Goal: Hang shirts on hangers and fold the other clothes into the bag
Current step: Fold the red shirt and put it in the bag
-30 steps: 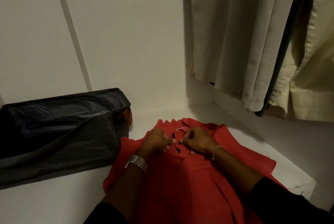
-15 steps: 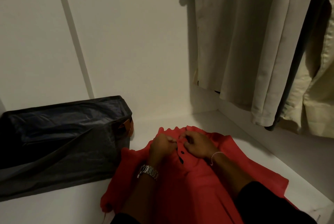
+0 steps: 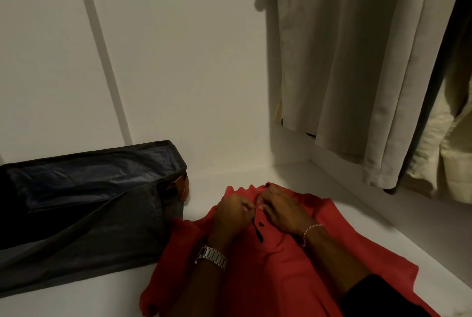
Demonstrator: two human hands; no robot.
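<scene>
A red polo shirt (image 3: 278, 268) with dark buttons lies spread flat on the white wardrobe shelf (image 3: 370, 227). My left hand (image 3: 233, 214), a metal watch on its wrist, pinches the left edge of the button placket near the collar. My right hand (image 3: 279, 208), with a thin bracelet, pinches the opposite edge right beside it. Their fingertips almost meet over the top button. A dark fabric bag (image 3: 84, 209) stands open on the shelf to the left, its corner touching the shirt's sleeve.
Pale beige shirts (image 3: 352, 66) and a cream garment (image 3: 449, 143) hang at the right, their hems just above the shelf. White wardrobe panels close the back and the left. The shelf's right edge runs diagonally under the hanging clothes.
Both hands have crept up the placket toward the collar and closed together over the top button. The view has tilted slightly upward.
</scene>
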